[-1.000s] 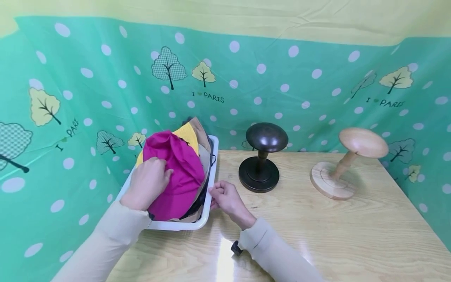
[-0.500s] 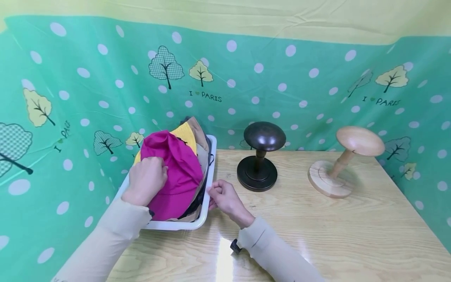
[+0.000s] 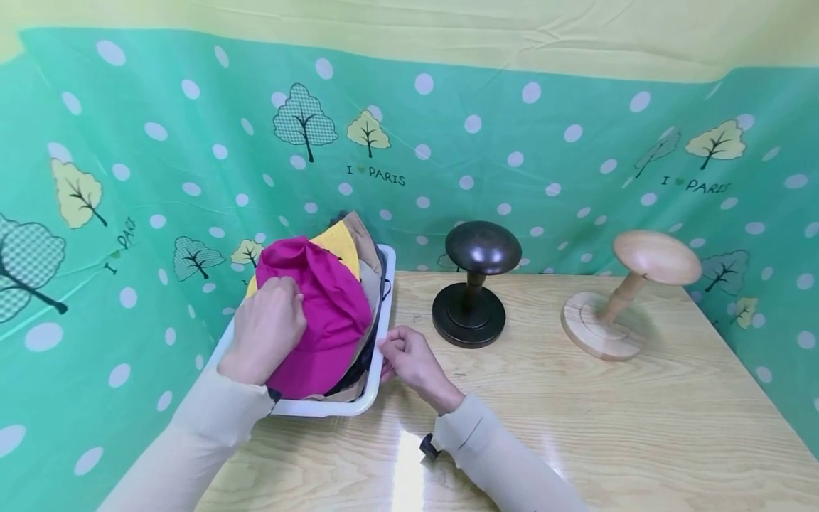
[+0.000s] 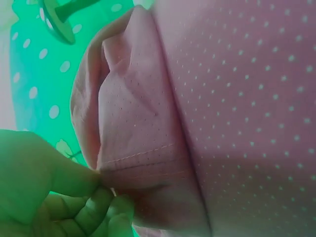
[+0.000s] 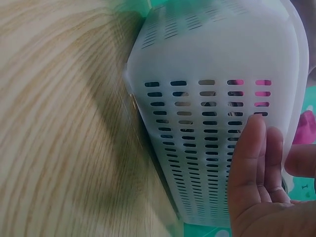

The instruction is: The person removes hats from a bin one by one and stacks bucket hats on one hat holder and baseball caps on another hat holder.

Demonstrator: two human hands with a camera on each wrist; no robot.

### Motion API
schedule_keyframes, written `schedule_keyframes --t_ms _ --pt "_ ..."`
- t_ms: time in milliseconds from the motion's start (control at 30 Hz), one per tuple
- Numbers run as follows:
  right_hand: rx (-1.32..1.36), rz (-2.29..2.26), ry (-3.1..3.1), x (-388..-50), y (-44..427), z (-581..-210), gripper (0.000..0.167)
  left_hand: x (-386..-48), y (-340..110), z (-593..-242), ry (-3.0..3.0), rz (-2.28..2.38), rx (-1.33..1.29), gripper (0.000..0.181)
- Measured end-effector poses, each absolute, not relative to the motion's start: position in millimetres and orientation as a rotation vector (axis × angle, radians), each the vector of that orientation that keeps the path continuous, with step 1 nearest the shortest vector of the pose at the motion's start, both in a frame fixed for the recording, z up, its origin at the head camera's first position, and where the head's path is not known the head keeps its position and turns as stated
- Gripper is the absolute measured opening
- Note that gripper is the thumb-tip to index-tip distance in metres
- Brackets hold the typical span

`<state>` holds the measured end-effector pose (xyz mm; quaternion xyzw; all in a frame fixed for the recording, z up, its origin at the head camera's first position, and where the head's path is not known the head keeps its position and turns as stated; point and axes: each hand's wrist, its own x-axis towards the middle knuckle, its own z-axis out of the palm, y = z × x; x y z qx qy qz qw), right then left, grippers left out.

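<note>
A magenta cap (image 3: 329, 313) lies on top of several other caps and hats in a white plastic basket (image 3: 384, 313). At the cap's left side, my left hand (image 3: 267, 327) pinches its edge. The left wrist view shows the thumb and fingers of that left hand (image 4: 59, 192) closed on the cloth of the cap (image 4: 131, 113), which looks paler there. My right hand (image 3: 412, 359) holds the basket's right rim. In the right wrist view, the fingers of the right hand (image 5: 259, 173) lie along the slotted outer wall of the basket (image 5: 207, 54), thumb at the rim.
A yellow hat (image 3: 341, 245) and a beige hat (image 3: 363, 245) show behind the magenta cap. Right of the basket stands a dark round-topped hat stand (image 3: 483, 249), with a light wooden hat stand (image 3: 655, 256) farther right. A green dotted curtain (image 3: 512, 128) borders the wooden table (image 3: 576, 441).
My left thumb has drawn in closer to the hand at the magenta cap. The right hand, basket and hat stands stay in place; the head view shifts slightly.
</note>
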<state>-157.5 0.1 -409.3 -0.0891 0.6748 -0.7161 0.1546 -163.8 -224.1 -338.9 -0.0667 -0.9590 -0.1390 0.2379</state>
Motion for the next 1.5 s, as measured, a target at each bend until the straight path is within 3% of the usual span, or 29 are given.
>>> schedule_keyframes --t_ms 633,1100,1333,1500 --pt "-0.272 -2.051 1.945 -160 -1 -412 0.015 -153 -216 -333 -2.295 -0.565 -0.235 0.01" --pt "-0.286 -2.078 1.936 -171 -3 -444 0.017 -147 -196 -318 -2.222 -0.624 -0.312 0.01" --pt "-0.305 -2.092 1.934 -169 -3 -444 0.014 -144 -188 -311 -2.166 -0.663 -0.353 0.009" --pt "-0.316 -2.091 1.934 -160 1 -425 0.014 -143 -182 -306 -2.139 -0.676 -0.374 0.009"
